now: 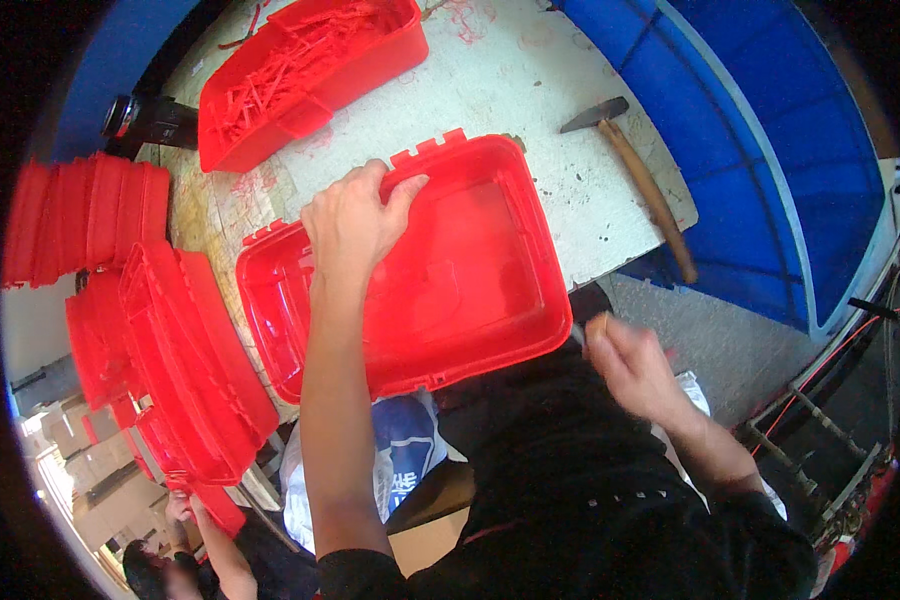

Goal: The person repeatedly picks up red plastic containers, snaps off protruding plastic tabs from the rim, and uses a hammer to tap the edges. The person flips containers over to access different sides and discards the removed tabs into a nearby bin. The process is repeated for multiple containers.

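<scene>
The box (pixel 460 270) is red and open, with its hollow side up, and lies slantwise at the near edge of the table (pixel 560 180), its near right corner reaching past that edge. The left hand (pixel 355 215) is at its far rim, the fingers bent over the rim and the thumb on the inner side, so that they pinch the wall between them; the left forearm crosses over the box. The right hand (pixel 625 365) is just beside the near right corner, its fingers curled together around a small tool (pixel 578 336) whose grey end points at that corner. Whether the tool touches the box I cannot tell.

Beyond the box, at the far left, stands a red bin (pixel 345 98) filled with red scraps (pixel 290 65), with a black device (pixel 160 121) next to it. To the right a hammer (pixel 646 188) lies with its dark head on the table and its wooden handle reaching over the edge, near a large blue container (pixel 745 150). Stacked red boxes (pixel 195 350) stand at the left; below them are a co-worker's hands (pixel 182 508).
</scene>
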Available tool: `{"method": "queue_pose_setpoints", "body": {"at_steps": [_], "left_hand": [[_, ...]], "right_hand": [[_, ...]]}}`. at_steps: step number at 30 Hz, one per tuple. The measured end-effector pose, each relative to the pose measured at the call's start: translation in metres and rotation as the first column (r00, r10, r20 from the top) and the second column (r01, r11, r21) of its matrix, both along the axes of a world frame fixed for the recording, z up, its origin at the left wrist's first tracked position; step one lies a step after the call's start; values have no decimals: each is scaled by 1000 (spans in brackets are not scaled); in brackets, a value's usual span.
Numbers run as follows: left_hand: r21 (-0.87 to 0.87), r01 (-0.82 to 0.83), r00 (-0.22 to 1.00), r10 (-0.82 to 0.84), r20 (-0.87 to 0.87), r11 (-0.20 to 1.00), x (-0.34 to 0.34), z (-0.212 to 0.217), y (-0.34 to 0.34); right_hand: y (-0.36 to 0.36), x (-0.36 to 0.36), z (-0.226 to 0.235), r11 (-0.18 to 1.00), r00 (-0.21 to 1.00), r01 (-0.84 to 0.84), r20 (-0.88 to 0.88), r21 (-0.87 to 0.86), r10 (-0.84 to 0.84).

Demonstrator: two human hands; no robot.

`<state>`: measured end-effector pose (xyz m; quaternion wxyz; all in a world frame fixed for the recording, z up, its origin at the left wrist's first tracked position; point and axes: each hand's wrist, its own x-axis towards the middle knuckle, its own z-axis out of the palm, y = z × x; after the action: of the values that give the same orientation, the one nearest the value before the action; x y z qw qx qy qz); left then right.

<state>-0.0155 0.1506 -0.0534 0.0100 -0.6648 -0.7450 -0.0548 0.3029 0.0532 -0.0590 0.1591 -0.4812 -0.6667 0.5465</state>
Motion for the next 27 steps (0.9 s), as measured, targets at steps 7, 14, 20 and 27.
{"method": "queue_pose_setpoints", "body": {"at_steps": [7, 14, 20, 27], "left_hand": [[-26, -23, 997, 24, 77, 999, -2, 3, 0], [40, -10, 994, 6, 110, 999, -5, -1, -4], [38, -16, 980, 8, 200, 999, -13, -9, -5], [47, -41, 970, 28, 241, 998, -14, -11, -7]], "right_hand": [[22, -5, 32, 947, 991, -17, 131, 321, -26], [88, -61, 38, 789, 821, -221, 546, 573, -167], [94, -80, 42, 784, 740, -250, 634, 568, -223], [79, -79, 38, 785, 691, -246, 671, 569, -270]]}}
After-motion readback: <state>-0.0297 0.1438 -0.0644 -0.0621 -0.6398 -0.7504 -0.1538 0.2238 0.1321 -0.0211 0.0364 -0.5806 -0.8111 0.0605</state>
